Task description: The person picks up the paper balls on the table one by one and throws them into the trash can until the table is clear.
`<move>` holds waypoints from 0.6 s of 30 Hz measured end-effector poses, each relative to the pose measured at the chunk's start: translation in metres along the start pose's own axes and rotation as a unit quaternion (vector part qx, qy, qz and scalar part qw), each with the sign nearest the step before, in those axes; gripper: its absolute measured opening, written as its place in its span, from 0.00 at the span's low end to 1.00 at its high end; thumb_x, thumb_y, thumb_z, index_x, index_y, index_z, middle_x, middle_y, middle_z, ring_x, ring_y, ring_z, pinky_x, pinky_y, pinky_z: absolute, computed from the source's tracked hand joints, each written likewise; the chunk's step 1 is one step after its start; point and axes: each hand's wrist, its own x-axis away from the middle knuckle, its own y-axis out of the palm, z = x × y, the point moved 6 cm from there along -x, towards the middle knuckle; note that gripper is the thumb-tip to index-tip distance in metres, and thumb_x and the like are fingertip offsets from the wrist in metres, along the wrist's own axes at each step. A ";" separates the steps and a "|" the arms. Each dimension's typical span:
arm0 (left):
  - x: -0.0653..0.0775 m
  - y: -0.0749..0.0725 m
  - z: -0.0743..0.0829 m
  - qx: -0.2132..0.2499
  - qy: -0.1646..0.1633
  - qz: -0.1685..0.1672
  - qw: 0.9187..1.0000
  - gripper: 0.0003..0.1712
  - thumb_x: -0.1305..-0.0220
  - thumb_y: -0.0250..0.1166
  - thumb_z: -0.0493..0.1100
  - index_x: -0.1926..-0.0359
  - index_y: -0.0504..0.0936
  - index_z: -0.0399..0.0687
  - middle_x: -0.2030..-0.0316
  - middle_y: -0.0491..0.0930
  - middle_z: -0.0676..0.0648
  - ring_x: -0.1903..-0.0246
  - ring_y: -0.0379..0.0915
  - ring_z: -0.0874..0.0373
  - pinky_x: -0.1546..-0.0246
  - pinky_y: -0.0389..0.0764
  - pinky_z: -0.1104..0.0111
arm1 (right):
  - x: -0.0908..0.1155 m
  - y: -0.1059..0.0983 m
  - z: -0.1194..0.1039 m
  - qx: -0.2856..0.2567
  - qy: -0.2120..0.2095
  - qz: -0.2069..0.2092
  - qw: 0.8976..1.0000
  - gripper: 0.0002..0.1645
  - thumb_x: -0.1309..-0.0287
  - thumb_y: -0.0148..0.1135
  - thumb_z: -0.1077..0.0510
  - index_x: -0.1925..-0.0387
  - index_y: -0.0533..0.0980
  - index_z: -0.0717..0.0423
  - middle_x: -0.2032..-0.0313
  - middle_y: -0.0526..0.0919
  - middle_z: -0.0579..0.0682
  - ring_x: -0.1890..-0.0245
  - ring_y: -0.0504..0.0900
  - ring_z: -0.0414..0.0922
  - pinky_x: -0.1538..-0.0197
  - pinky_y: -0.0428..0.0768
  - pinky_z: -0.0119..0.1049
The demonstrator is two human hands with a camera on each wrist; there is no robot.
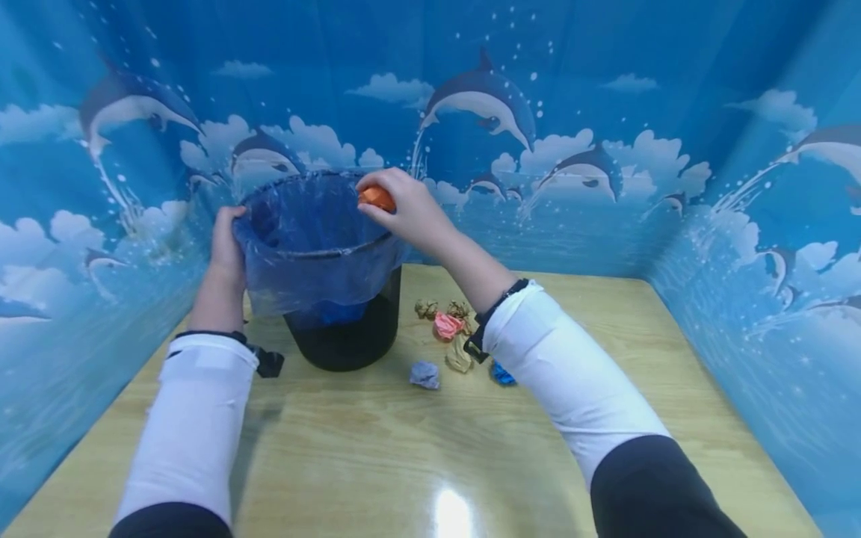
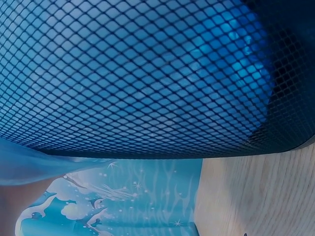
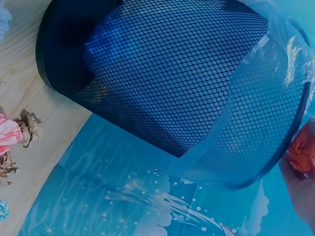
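A black mesh trash bin [image 1: 343, 344] stands on the table, lined with a translucent blue plastic bag [image 1: 303, 280] folded over its rim. At the bin's left side my left hand [image 1: 229, 243] grips the rim through the bag, its thumb over the edge and its other fingers mostly hidden. My right hand [image 1: 406, 205] pinches a crumpled orange paper ball [image 1: 377, 198] between thumb and fingers, at the right rim of the bin. The right wrist view also has the orange paper ball [image 3: 302, 152] beside the rim. Mesh wall [image 2: 123, 88] fills most of the left wrist view.
On the wooden table [image 1: 350, 448], right of the bin, lie crumpled papers: a pink one [image 1: 447, 326], a grey-lilac one [image 1: 424, 374], a blue one [image 1: 501, 373] and several tan ones [image 1: 459, 354]. Blue dolphin-print walls [image 1: 572, 232] enclose the table at the back and sides.
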 end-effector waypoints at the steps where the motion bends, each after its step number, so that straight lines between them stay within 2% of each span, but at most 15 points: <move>1: 0.000 0.000 0.000 0.002 0.002 0.001 1.000 0.52 0.38 0.47 0.65 0.27 0.21 0.72 0.28 0.10 0.61 0.29 0.04 0.60 0.29 0.20 0.57 | -0.002 0.001 -0.001 0.004 -0.002 -0.002 1.000 0.19 0.34 0.58 0.52 0.44 0.76 0.55 0.44 0.76 0.54 0.48 0.76 0.46 0.51 0.77 0.36; 5: 0.000 0.000 0.002 0.001 0.010 0.005 1.000 0.51 0.38 0.46 0.65 0.26 0.23 0.71 0.28 0.11 0.61 0.29 0.05 0.60 0.28 0.20 0.59 | -0.006 0.005 -0.001 0.006 0.001 -0.007 1.000 0.20 0.34 0.58 0.52 0.44 0.76 0.55 0.44 0.76 0.54 0.48 0.76 0.47 0.51 0.77 0.36; 10: -0.001 -0.001 0.006 -0.004 0.043 0.005 0.999 0.47 0.35 0.44 0.63 0.24 0.28 0.68 0.27 0.14 0.61 0.28 0.06 0.61 0.28 0.22 0.63 | -0.011 0.010 0.001 -0.001 0.021 -0.026 0.999 0.20 0.34 0.58 0.50 0.44 0.75 0.53 0.44 0.76 0.53 0.50 0.76 0.46 0.52 0.77 0.35; 13: -0.002 -0.002 0.007 -0.003 0.057 0.004 0.998 0.44 0.35 0.44 0.61 0.23 0.35 0.66 0.26 0.15 0.60 0.28 0.07 0.62 0.28 0.22 0.64 | -0.013 0.013 0.002 -0.004 0.027 -0.036 0.999 0.20 0.34 0.58 0.50 0.44 0.75 0.52 0.46 0.76 0.53 0.51 0.76 0.45 0.53 0.77 0.35; 18: -0.002 -0.002 0.004 0.002 0.042 0.000 0.999 0.44 0.35 0.44 0.62 0.23 0.35 0.66 0.27 0.14 0.61 0.29 0.06 0.62 0.28 0.23 0.64 | -0.015 0.019 0.006 -0.005 0.043 -0.051 0.998 0.21 0.34 0.58 0.50 0.43 0.75 0.52 0.45 0.76 0.52 0.50 0.75 0.45 0.52 0.76 0.35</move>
